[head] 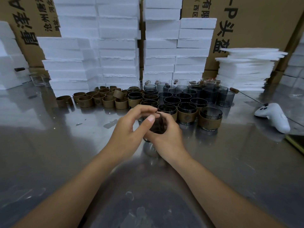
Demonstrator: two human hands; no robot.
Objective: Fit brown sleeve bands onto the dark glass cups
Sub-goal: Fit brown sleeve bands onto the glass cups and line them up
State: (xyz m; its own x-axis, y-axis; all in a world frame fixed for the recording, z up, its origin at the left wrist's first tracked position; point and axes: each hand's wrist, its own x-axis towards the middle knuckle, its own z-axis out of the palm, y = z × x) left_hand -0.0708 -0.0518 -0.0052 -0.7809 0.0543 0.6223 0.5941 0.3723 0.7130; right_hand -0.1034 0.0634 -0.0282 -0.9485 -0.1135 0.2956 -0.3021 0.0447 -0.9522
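both hands — left hand (126,129), right hand (167,137) — grip 1 dark cup (158,125) above the surface (49,145); band-fitting underway, next the sleeve needs seating — likely.

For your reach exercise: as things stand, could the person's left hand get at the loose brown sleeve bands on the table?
Probably yes. The loose brown sleeve bands lie open on the steel table, ahead-left of the left hand, nothing between. But both hands hold a dark glass cup, so it must let go first.
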